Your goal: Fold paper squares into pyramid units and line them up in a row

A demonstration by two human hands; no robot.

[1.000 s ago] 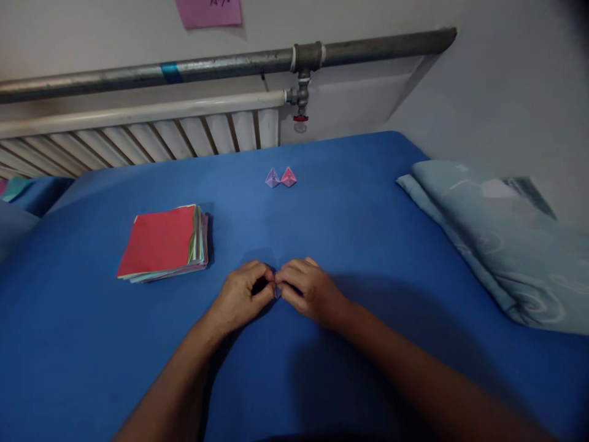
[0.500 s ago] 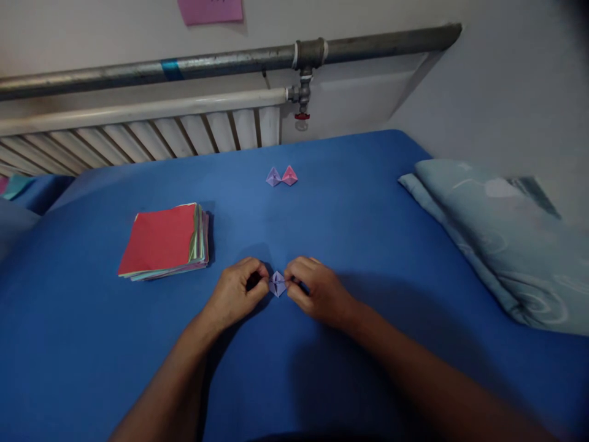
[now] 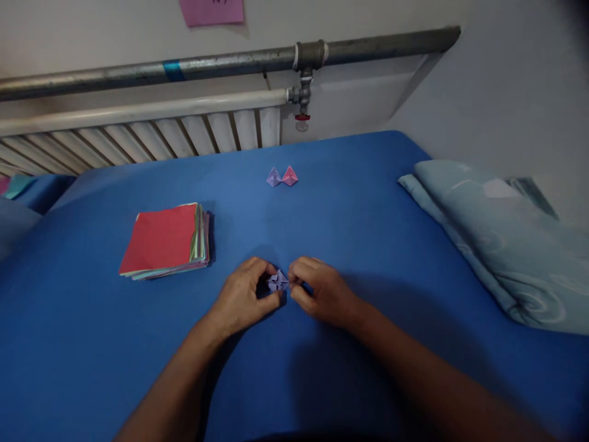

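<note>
A small piece of folded purple origami paper point(image 3: 278, 282) lies low over the blue surface between my two hands, with folds and points standing up from its middle. My right hand point(image 3: 322, 291) pinches its right-hand point between thumb and fingertips. On the other side, my left hand point(image 3: 243, 294) has its thumb and index finger spread around the paper, the index fingertip at its upper edge and the thumb just below it. Farther back stand two finished-looking folded shapes side by side, a purple one point(image 3: 273, 177) and a pink one point(image 3: 290, 177), their inner corners touching or nearly so.
Left of my hands lies a stack of coloured paper squares point(image 3: 161, 238) with a red sheet on top. A folded pale green patterned cloth point(image 3: 497, 233) is at the right. A white radiator point(image 3: 184, 132) and a metal pipe point(image 3: 239, 61) run behind the blue-covered surface point(image 3: 350, 202).
My left fingers have left their pinch on the paper's left point and spread around it. The paper now looks flatter and more folded. My right hand keeps its pinch, shifted slightly right.
</note>
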